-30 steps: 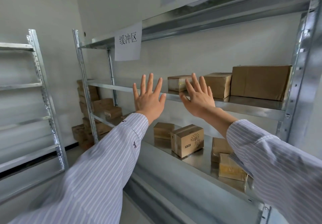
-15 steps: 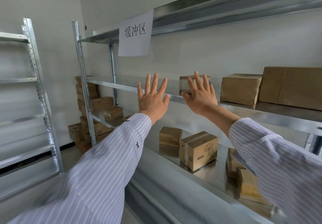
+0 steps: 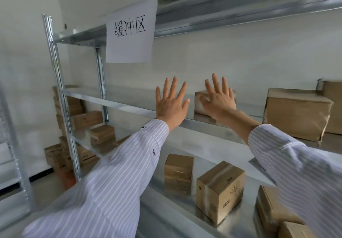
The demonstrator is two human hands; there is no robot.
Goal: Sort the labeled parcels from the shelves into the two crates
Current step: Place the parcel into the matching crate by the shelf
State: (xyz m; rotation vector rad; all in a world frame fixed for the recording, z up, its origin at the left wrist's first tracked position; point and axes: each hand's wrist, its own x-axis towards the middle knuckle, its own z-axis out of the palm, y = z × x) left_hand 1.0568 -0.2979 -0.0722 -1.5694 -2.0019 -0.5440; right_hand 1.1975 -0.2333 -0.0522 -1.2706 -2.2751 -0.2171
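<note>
- Both hands have closed in on the middle shelf (image 3: 111, 104) over the last second. The right hand (image 3: 219, 101) now covers much of the small parcel (image 3: 198, 97), which earlier showed clear above it.
- The left hand (image 3: 171, 105) is raised just beside the parcel, palm forward, and holds nothing.
- On each hand the fingers (image 3: 215, 82) are straight and spread apart. Whether the right palm or thumb already touches the cardboard cannot be told.
- The small parcel sits on the middle shelf, well apart from a larger carton (image 3: 296, 113) to its right.
- Neither crate is in view and nothing is being carried. Several boxes sit on the lower shelf (image 3: 187, 203) and more are stacked at the far left, so the sorting looks far from finished. The step in hand seems to be the reach for this parcel.
- A paper sign (image 3: 130, 32) hanging from the top shelf reads 缓冲区.
- The nearest box (image 3: 220, 191) below bears a handwritten 9, a flower outline and a small dark label too small to read.
</note>
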